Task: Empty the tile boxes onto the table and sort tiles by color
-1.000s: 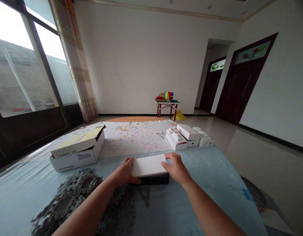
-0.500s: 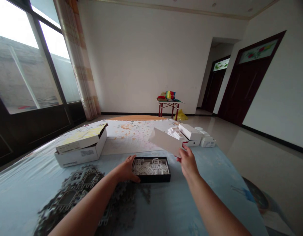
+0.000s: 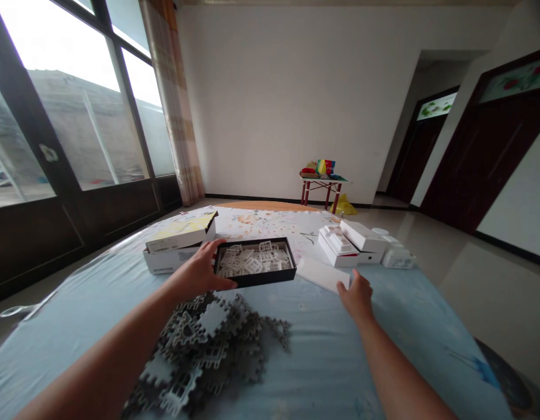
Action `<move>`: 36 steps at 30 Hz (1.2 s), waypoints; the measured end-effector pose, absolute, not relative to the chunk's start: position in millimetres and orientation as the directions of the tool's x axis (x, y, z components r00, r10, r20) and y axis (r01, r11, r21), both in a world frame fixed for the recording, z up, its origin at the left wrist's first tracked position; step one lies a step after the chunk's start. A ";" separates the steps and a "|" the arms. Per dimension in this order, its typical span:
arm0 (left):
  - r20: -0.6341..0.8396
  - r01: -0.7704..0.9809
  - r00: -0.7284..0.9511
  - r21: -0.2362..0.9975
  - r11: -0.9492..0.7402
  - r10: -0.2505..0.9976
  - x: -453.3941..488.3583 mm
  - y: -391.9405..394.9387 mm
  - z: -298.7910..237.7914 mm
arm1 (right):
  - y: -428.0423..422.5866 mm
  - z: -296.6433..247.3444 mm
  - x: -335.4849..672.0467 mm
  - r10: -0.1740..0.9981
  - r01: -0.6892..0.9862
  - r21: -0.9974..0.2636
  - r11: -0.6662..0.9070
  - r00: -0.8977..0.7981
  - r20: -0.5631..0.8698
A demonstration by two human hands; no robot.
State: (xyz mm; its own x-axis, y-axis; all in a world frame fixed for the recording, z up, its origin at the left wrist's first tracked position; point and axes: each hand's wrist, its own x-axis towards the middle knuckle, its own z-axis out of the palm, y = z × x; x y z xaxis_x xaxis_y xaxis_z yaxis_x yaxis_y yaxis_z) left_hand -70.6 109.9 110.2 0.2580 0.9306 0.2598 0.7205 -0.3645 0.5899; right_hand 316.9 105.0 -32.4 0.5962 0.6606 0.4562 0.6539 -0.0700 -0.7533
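Blue-clothed surface, bright room | near: grey puzzle-piece pile | left hand clasps left end of black box holding white lattice pieces | right hand curled, fingertips at white lid lying flat just right of box, grip cannot be told | beyond: 1 shoebox, white boxes

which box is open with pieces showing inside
The black box gripped by the left hand: lidless, full of white lattice pieces. The other boxes around it are all white.
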 end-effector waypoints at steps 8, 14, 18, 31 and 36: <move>0.365 0.654 0.262 0.614 -0.443 0.893 -65.3 75.2 91.1 | 60.9 45.5 224.5 1.000 -0.184 -0.983 -0.020 -0.007 -0.019; 0.438 0.672 0.262 0.557 -0.488 0.860 -61.4 61.6 71.3 | 44.3 57.7 210.9 0.979 -0.353 -0.925 -0.138 -0.189 -0.074; 0.439 0.676 0.283 0.539 -0.502 0.853 -68.1 56.6 63.3 | 41.8 55.3 205.3 0.987 -0.324 -0.938 -0.124 -0.142 -0.082; 0.347 0.950 0.179 0.185 -0.254 0.921 -104.8 27.0 27.0 | 58.5 56.3 221.1 0.982 -0.469 -0.883 -0.024 0.155 -0.109; 0.267 0.906 0.208 0.311 -0.289 0.941 -67.5 47.3 20.8 | 59.1 55.7 222.6 0.980 -0.473 -0.881 -0.016 0.169 -0.108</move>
State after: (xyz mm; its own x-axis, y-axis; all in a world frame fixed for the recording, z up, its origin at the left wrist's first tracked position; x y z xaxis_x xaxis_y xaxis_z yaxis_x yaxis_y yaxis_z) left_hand -67.5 47.3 20.8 0.2084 0.9408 0.2672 0.9055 -0.2888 0.3108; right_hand 222.6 59.1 55.7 0.1687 0.9797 -0.1084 -0.4727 -0.0161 -0.8811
